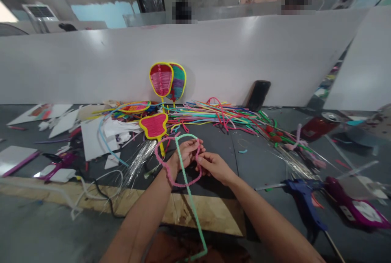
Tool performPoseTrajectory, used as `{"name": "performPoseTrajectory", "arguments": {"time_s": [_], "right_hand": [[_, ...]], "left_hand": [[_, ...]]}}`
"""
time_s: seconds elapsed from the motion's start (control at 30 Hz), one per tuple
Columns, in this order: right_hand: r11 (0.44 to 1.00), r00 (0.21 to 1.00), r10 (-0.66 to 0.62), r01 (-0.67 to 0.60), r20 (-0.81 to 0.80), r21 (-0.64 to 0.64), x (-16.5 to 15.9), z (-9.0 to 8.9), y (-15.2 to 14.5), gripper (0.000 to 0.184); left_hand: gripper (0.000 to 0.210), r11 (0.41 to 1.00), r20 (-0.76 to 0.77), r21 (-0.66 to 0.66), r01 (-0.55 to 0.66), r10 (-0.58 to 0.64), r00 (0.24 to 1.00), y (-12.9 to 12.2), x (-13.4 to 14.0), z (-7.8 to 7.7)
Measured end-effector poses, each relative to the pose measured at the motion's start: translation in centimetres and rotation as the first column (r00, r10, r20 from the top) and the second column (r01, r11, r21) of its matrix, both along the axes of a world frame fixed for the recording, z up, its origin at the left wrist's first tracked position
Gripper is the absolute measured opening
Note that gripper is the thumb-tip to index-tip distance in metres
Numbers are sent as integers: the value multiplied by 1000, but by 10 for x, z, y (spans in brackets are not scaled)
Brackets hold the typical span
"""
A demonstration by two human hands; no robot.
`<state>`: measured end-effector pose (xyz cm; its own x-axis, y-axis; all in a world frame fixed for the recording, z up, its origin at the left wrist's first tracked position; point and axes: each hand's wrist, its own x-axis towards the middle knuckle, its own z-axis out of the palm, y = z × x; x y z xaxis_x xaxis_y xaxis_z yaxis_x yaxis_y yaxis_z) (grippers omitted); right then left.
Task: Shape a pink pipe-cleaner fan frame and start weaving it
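A pink pipe cleaner [157, 151] is bent into a rounded, wavy loop in front of me. A mint green pipe cleaner [191, 201] crosses it, curving at the top and running down with a sharp bend near its lower end. My left hand [187, 151] is behind the loop, fingers curled to the loop's right side where pink and green meet. My right hand [214, 166] pinches the same side of the pink pipe cleaner, close to the left fingertips. Just beyond the hands lies a small pink fan shape [153, 126] with yellow edging and handle.
Two finished-looking fans [161, 79] lean against the white partition [91, 67]. Many loose pipe cleaners [201, 114] lie behind my hands. A phone [258, 95], soda can [320, 126], blue glue gun [305, 202] and magenta glue gun [351, 206] are right; another magenta glue gun [59, 165] is left.
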<state>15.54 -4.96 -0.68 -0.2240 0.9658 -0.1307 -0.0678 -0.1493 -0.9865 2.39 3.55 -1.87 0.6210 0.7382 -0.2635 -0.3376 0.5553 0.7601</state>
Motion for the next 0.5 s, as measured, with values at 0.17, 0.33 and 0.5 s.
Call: {"name": "performPoseTrajectory", "arguments": {"time_s": [0.17, 0.33, 0.5], "right_hand": [[999, 998, -44, 45, 51, -18, -5, -2, 0, 31], [997, 994, -80, 81, 71, -3, -8, -2, 0, 25], [995, 994, -104, 104, 45, -1, -9, -2, -1, 26]], "left_hand": [[18, 1000, 14, 1, 10, -10, 1000, -1, 2, 1], [18, 1000, 23, 2, 12, -12, 1000, -1, 2, 1], [24, 996, 73, 41, -83, 80, 994, 0, 2, 3]]}}
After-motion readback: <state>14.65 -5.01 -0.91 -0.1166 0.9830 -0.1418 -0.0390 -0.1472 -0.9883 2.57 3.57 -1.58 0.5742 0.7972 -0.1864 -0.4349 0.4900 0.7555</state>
